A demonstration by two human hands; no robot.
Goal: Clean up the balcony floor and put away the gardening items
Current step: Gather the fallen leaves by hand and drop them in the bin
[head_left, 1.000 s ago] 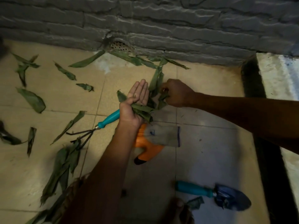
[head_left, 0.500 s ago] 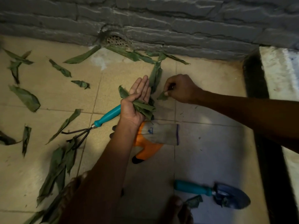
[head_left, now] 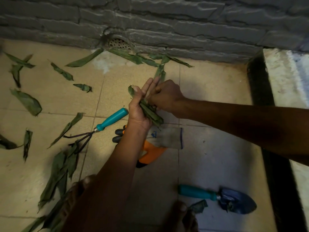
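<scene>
Bundle of leaves: long, narrow, dull green blades, creased and limp, lying across the palm of the left hand. Left hand: palm up, fingers straight, thumb laid over the bundle to pin it. Right hand: knuckles up, fingers curled down onto the bundle, touching the left palm; whether this grip pinches a leaf or only presses cannot be told.

Hand rake: smooth teal handle, thin dark wire prongs, flat on the floor just left of the left wrist.

Glove: grey knit cuff, orange coated palm, dark fingertips, lying under the left forearm.

Trowel: teal handle, pointed dark metal blade, lower right, leaf scraps on and beside it.

Loose leaves: scattered over the left floor and along the wall foot.

Floor: beige matte tiles, speckled.

Wall: grey rough stone courses, with a round perforated drain grate at its base.
</scene>
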